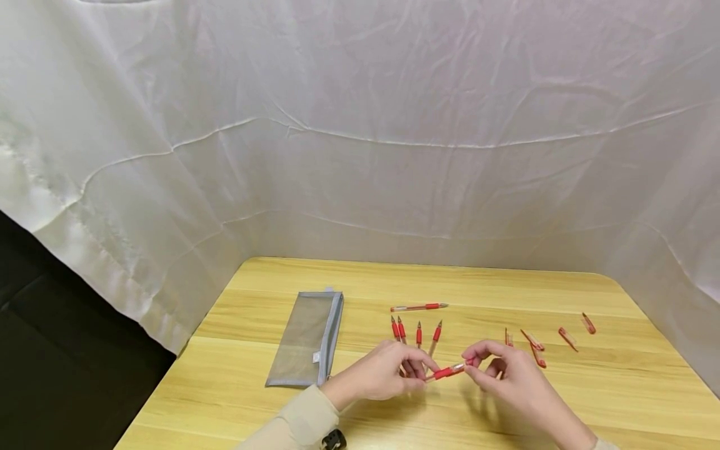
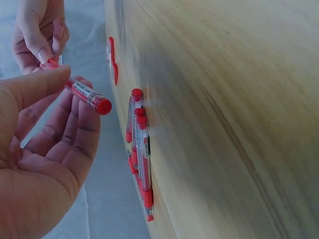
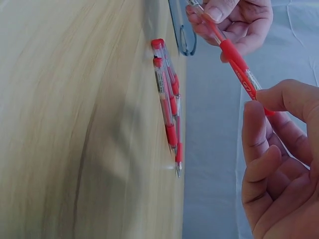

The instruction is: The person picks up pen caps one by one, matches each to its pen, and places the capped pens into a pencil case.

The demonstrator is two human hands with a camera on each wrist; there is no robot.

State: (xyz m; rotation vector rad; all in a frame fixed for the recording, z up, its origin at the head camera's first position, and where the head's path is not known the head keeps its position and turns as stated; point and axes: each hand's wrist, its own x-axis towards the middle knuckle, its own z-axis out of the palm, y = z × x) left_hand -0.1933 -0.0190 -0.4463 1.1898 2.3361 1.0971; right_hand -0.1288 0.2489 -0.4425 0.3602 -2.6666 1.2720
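Note:
My left hand (image 1: 388, 373) pinches a red gel pen (image 3: 233, 55) by its clear barrel, between thumb and fingers. At the pen's tip end my right hand (image 1: 520, 382) pinches the red cap (image 3: 247, 88), whose clip lies along the red grip. The pen slants a little above the table between both hands. How far the cap sits over the tip is hard to tell. Just beyond my left hand lie several uncapped red pens (image 1: 419, 334), tips pointing away. One more uncapped pen (image 1: 419, 307) lies crosswise behind them.
To the left lies a grey mesh zip pouch (image 1: 298, 337). Several loose red caps are scattered on the right, among them one cap (image 1: 568, 339) and another cap (image 1: 588, 323). Pale cloth (image 1: 394, 187) hangs around the wooden table (image 1: 214, 387).

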